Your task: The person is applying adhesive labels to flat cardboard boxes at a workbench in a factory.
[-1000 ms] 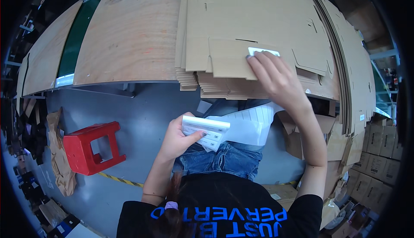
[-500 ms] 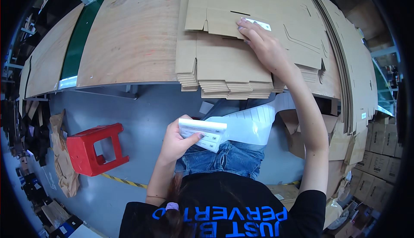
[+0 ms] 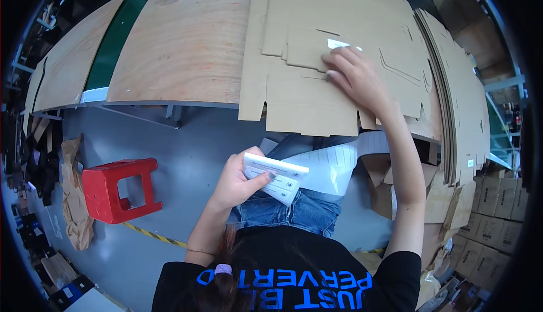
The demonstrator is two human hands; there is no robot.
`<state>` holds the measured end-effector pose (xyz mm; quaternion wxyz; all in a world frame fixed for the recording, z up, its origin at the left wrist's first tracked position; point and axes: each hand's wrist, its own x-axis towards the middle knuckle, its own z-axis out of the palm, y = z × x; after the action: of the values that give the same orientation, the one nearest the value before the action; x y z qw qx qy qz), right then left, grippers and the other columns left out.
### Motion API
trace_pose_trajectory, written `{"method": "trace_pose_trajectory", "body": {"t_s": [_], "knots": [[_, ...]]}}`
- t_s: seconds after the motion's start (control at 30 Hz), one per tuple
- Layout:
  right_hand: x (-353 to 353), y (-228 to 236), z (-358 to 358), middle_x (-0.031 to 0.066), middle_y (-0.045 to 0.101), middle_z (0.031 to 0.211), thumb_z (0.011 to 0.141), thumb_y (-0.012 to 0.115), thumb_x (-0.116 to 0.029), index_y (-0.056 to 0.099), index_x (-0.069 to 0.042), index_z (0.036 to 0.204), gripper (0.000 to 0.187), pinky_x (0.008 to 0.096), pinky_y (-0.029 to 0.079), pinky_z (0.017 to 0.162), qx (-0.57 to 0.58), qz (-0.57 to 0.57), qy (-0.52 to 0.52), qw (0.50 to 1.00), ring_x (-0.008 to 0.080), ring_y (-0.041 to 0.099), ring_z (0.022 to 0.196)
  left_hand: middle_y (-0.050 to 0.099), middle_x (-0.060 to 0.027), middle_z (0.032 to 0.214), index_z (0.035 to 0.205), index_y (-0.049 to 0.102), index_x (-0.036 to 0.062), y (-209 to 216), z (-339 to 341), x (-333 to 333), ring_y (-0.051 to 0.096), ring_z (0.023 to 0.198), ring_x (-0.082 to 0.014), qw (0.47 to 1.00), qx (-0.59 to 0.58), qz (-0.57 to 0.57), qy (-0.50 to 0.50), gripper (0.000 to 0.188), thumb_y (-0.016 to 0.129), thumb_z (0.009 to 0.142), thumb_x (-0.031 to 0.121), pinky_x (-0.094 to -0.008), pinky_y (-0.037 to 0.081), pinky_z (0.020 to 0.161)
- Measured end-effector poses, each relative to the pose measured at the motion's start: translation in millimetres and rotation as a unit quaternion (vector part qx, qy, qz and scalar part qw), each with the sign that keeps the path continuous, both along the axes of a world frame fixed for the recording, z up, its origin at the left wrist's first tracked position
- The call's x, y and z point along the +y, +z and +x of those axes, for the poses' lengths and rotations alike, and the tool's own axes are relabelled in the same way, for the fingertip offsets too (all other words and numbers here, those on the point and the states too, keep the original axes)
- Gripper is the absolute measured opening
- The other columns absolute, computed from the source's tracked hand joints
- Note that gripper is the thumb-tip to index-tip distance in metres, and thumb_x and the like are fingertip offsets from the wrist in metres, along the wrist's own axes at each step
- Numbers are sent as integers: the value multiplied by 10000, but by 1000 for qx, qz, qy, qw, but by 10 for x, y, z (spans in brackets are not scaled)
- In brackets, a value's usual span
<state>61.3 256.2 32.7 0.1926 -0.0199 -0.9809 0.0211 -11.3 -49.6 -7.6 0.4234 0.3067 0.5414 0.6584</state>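
My left hand (image 3: 240, 182) is closed around a folded pad of white printed labels (image 3: 274, 171), its thumb lying across the front. A long white label strip (image 3: 325, 165) hangs in a curve from beside that hand across my lap and off to the right. Flat brown cardboard box blanks (image 3: 311, 100) lie on the table in front of me. Over the top blank, my right hand (image 3: 356, 77) rests with bent fingers, the thumb apart from them, near a crease edge. A white label (image 3: 341, 44) lies on the cardboard just beyond its fingertips, partly covered by them.
Bare wooden tabletop (image 3: 181, 46) extends to the left. More cardboard sheets (image 3: 452, 97) lean on the right, with an open carton (image 3: 384, 184) below. A red plastic stool (image 3: 107, 193) lies on its side on the floor, beside crumpled brown paper (image 3: 76, 199).
The cardboard has shifted nearer to me, and its front flap now covers the stacked edges seen before. My right fingers have drawn back from the label. The left hand has tilted the label pad slightly.
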Motion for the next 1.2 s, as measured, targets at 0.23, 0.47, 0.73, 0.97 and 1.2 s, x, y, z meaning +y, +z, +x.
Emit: {"method": "trace_pose_trajectory", "body": {"t_s": [0.23,0.47,0.73,0.97,1.2], "knots": [[-1164,271,385,91,579,877,830,610,-163,602,-41,965,182,310,469,674,-82,-296,167,937,212,562,749,647,-88,717,882,590,-5,-36,-32,35,569,551,-138,994,106,-3,-4,158,670,747,9,-215,444,533],[-1261,184,597,85,569,872,748,659,13,626,-18,865,125,248,463,620,-5,-434,53,899,155,560,730,671,-116,797,935,606,-27,-9,21,151,599,593,-155,994,101,12,-43,208,682,744,9,-223,463,544],[-510,218,513,72,540,942,789,628,-37,672,-10,813,57,212,438,651,103,-451,-92,882,150,528,801,685,-166,900,966,593,-43,-21,157,129,680,746,-242,1000,2,-14,5,233,678,754,2,-283,549,627],[-242,78,446,72,535,929,799,629,-47,668,13,817,74,217,464,641,-19,-457,-142,878,152,545,770,683,-180,923,977,578,-39,-201,80,36,688,788,-270,999,-12,-30,13,246,680,757,0,-312,568,649],[-344,-20,428,97,565,959,816,628,-70,667,-1,878,100,259,500,695,-20,-381,-167,909,192,581,803,682,-183,921,991,572,-35,-259,79,29,689,771,-263,999,-23,-29,23,262,682,754,-4,-308,567,645]]}}
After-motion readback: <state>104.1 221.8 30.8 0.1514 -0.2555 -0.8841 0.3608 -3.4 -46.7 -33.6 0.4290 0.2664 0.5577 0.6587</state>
